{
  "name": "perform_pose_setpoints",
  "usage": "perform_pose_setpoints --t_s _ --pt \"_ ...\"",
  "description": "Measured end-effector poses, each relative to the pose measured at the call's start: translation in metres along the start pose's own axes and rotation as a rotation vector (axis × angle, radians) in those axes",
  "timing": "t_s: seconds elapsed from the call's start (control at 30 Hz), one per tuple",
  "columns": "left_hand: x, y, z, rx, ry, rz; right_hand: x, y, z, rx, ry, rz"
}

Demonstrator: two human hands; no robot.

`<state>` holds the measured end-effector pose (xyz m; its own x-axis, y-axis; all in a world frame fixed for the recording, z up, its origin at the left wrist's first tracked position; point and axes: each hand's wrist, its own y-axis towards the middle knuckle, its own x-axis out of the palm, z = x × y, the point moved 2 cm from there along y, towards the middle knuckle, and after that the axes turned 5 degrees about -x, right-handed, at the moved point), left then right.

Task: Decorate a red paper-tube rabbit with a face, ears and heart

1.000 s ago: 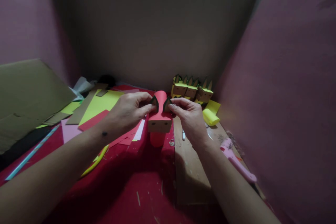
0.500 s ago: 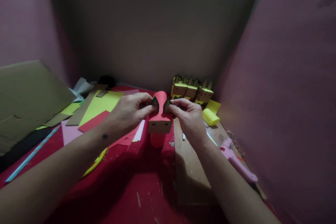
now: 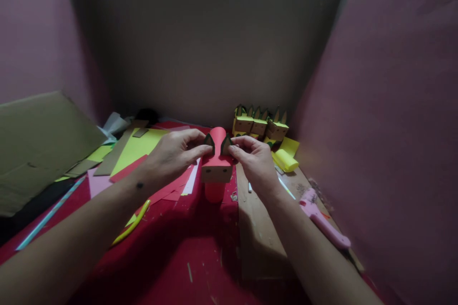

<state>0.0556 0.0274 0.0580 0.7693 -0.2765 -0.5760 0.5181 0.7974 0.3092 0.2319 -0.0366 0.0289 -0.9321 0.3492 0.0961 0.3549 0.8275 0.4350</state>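
A red paper figure [image 3: 214, 193] stands upright at the middle, with a box-like head whose brown cardboard front [image 3: 216, 174] has two dark dots. Two pointed ears, brown with dark green edges, rise from its top. My left hand [image 3: 181, 151] pinches the left ear [image 3: 209, 143] between thumb and fingers. The right ear [image 3: 225, 145] is pinched the same way by my right hand [image 3: 253, 155]. My fingertips partly hide the ears' outer sides.
Similar yellow figures [image 3: 257, 125] stand at the back. Coloured sheets [image 3: 136, 150] and a large cardboard piece [image 3: 43, 143] lie left. Nearer are yellow-handled scissors or a tool [image 3: 134, 228]. At right are a cardboard board [image 3: 261, 243], yellow roll [image 3: 286, 160] and pink glue gun [image 3: 327, 228].
The view has shifted slightly. Both hands keep their pinch on the ears, and the red figure stands in nearly the same place.
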Motion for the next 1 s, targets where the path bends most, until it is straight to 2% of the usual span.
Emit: perform_pose_setpoints --t_s 0.33,0.6,0.77,1.0 --pt "-0.007 -0.005 0.006 -0.073 -0.111 0.013 -0.001 0.000 -0.002 0.053 0.012 0.004" --pt "-0.014 -0.015 -0.010 -0.120 -0.224 0.026 -0.005 -0.002 0.004 0.050 0.057 0.042" --pt "-0.005 -0.021 -0.017 -0.142 -0.275 0.007 -0.005 -0.006 0.016 0.002 0.093 0.093" --pt "0.008 -0.024 -0.024 -0.154 -0.345 -0.088 -0.008 -0.016 0.037 -0.009 0.081 0.126"
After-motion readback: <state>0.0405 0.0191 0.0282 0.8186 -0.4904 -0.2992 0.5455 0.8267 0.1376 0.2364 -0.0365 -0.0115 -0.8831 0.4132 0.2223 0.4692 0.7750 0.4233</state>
